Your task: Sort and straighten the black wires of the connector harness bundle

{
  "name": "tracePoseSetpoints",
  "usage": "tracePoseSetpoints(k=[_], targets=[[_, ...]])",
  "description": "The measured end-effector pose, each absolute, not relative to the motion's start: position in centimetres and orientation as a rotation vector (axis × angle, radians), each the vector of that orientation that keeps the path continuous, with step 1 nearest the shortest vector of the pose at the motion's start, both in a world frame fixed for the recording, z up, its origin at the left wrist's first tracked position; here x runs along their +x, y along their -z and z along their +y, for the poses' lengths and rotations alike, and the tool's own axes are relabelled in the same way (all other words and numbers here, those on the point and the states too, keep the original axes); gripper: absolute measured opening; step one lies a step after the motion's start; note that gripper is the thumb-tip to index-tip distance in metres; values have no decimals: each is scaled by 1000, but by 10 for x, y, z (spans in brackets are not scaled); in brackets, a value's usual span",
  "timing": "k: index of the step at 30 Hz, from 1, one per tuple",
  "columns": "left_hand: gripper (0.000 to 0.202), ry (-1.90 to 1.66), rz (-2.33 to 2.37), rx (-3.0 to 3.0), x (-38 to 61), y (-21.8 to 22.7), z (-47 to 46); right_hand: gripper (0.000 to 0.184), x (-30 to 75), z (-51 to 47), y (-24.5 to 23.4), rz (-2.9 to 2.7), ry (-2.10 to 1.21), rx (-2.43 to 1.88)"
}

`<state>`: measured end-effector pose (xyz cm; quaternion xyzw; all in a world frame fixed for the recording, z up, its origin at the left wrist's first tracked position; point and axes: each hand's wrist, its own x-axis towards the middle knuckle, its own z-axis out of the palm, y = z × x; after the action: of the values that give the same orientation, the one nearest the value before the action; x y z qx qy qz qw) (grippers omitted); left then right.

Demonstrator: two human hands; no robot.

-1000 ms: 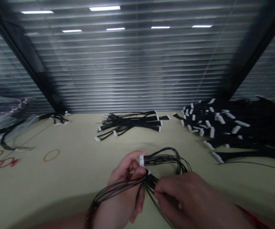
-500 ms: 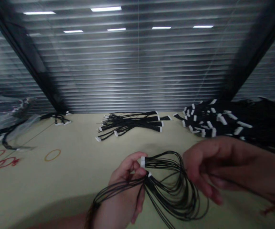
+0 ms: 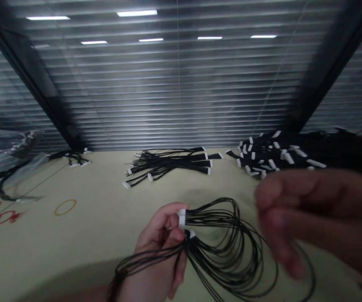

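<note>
cables (image 3: 196, 249) in left hand (image 3: 156, 268); bands (image 3: 69, 200) left; cable heap (image 3: 328, 151) right; blinds (image 3: 181, 88) behind

Shows low in the middle of the frame as a bundle of thin black wires (image 3: 206, 253), held in a bend. Carries a flat white plug (image 3: 182, 219) at the upper end, standing nearly upright, with a second white plug (image 3: 192, 233) just below, tilted and partly hidden. Swells toward the lower right into loose, rounded loops, fanned out with gaps between. Sends a thinner group of strands (image 3: 149, 258) curving to the lower left, and others slanting down past the bottom edge.
</note>
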<state>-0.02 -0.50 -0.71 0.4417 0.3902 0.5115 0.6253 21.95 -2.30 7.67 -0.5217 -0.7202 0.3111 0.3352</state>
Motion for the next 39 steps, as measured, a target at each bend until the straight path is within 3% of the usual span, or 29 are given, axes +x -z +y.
tracePoseSetpoints(k=[1, 6, 10, 39], targets=[[30, -1172, 875, 1012, -1, 7, -5, 20, 204, -26, -74, -1968, -876, -1364], [27, -1108, 703, 1023, -4, 5, -9, 16, 168, -34, -56, -2214, -481, -1368], [26, -1096, 689, 1027, -4, 3, -12, 17, 170, -33, -52, -2219, -393, -1348], [23, -1072, 596, 1099, -8, 9, -11, 19, 169, -32, -50, -2160, -538, -1319]])
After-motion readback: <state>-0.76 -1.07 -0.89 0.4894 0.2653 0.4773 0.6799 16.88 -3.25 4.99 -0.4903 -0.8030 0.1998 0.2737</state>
